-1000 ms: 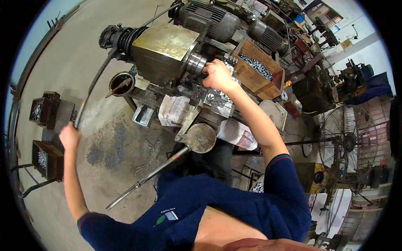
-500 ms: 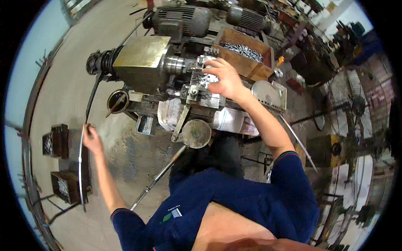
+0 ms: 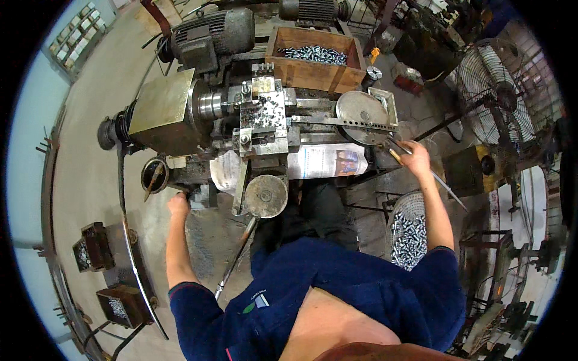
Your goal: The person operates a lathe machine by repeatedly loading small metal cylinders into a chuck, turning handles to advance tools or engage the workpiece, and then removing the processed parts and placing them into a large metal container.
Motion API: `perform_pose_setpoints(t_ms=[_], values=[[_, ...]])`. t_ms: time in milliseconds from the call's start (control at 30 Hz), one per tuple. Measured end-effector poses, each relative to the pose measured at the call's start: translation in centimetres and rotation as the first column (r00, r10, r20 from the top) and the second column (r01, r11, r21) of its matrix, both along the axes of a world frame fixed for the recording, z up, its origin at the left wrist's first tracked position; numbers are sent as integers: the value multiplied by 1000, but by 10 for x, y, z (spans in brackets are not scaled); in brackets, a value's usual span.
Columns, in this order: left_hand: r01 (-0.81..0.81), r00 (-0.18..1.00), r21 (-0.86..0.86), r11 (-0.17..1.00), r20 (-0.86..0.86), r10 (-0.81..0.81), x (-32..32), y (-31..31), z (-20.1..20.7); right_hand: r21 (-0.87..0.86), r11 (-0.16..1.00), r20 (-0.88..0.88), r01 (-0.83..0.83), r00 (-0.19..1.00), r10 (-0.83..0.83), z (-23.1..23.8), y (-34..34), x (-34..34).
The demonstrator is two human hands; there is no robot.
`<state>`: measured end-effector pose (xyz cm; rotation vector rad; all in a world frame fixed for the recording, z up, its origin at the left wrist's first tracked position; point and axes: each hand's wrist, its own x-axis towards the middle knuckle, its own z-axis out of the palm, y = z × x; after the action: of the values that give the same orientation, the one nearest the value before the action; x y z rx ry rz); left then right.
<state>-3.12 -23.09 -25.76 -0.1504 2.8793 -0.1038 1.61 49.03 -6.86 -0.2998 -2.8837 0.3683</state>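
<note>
My right hand point(image 3: 415, 160) is closed around a long metal lever point(image 3: 444, 188) at the machine's right end. A small yellowish tip shows beside its fingers, too small to name. My left hand point(image 3: 179, 204) is curled into a fist at the side of a small metal tray point(image 3: 203, 197) below the lathe-like machine point(image 3: 165, 111); its fingertips are hidden. In the middle of the machine, the tool slide point(image 3: 263, 114) is strewn with dark chips. A perforated flat bar point(image 3: 343, 123) runs from the slide over a round metal lid point(image 3: 361, 111).
A wooden crate point(image 3: 313, 75) of small metal parts stands behind the machine. A basket point(image 3: 408, 237) of similar parts is by my right arm. A long bent rod point(image 3: 133, 256) hangs at left, near two small bins point(image 3: 114, 308). A fan point(image 3: 500, 90) stands right.
My left hand has left the long rod for the small tray. My right hand has moved from the tool slide to the right-hand lever. The view has shifted rightward.
</note>
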Motion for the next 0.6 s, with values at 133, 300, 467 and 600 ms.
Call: perform_pose_setpoints(t_ms=[133,300,467,600], values=[[-142,990,136,980,16,141,12,-12,-4,253,886,407,388,788,-461,-44,98,39],[-352,933,430,832,89,348,53,-73,-33,307,830,326,465,768,-551,-83,128,74],[-490,869,479,729,330,367,114,-69,-24,266,895,339,359,834,-435,-97,73,144],[-636,770,519,571,475,425,143,-65,-32,-3,954,307,301,908,-286,-90,4,177]])
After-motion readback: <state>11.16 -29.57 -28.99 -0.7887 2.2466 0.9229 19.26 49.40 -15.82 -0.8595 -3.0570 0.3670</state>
